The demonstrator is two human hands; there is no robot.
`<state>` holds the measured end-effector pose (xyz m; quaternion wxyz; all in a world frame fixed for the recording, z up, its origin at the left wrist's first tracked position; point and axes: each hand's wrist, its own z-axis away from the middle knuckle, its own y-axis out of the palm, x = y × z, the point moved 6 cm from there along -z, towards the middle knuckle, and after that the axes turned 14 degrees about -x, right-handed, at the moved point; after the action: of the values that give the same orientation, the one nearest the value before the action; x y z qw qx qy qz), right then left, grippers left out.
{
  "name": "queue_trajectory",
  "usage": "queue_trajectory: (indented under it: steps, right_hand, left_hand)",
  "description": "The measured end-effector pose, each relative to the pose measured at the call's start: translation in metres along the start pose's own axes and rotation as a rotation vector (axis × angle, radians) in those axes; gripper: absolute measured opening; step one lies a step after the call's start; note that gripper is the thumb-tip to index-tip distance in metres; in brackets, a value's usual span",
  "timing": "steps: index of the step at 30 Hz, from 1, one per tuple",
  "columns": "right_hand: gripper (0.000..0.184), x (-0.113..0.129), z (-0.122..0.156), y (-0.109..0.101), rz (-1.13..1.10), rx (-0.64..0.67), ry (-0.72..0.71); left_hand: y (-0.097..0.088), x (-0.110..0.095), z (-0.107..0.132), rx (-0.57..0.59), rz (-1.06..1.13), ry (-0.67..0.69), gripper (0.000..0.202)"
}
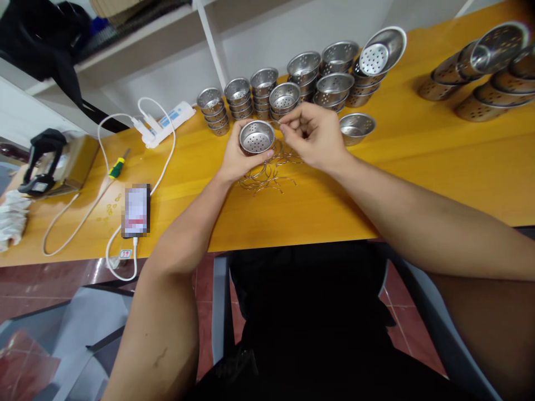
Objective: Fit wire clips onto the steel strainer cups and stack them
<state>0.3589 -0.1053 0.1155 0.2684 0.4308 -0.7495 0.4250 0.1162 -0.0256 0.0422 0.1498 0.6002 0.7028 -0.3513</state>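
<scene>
My left hand (239,161) is closed around a small perforated steel cup (256,137), held just above the yellow table (401,167). My right hand (313,133) is closed in a pinch right beside the cup's rim, on a thin wire piece that is hard to make out. Under both hands lies a loose pile of bent wire handles (267,178). A single steel cup (356,127) stands just right of my right hand.
Stacks of perforated steel cups (292,89) line the table's back; larger stacks lie on their sides at the far right (480,72). At left are a power strip (167,122), a white cable, a screwdriver (117,165), a phone (136,210) and a tape dispenser (45,161).
</scene>
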Motion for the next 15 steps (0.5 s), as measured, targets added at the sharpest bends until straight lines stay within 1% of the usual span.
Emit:
queue_trajectory:
  steps: [4,8,10,15]
  right_hand:
    - [0.089,0.007,0.001,-0.001,0.028,0.005,0.002]
    - [0.088,0.009,0.001,-0.001,0.04,0.007,-0.002]
    - [0.087,0.009,0.002,0.001,0.028,0.012,-0.008]
    - [0.081,0.017,0.013,0.012,0.0,0.023,-0.018]
  left_hand:
    - [0.0,0.011,0.0,0.019,0.08,0.042,0.119]
    - [-0.002,0.018,0.003,-0.029,0.097,-0.008,0.122]
    - [-0.001,0.019,0.004,-0.038,0.095,-0.042,0.122]
    - [0.004,0.013,0.006,0.013,0.13,-0.062,0.122]
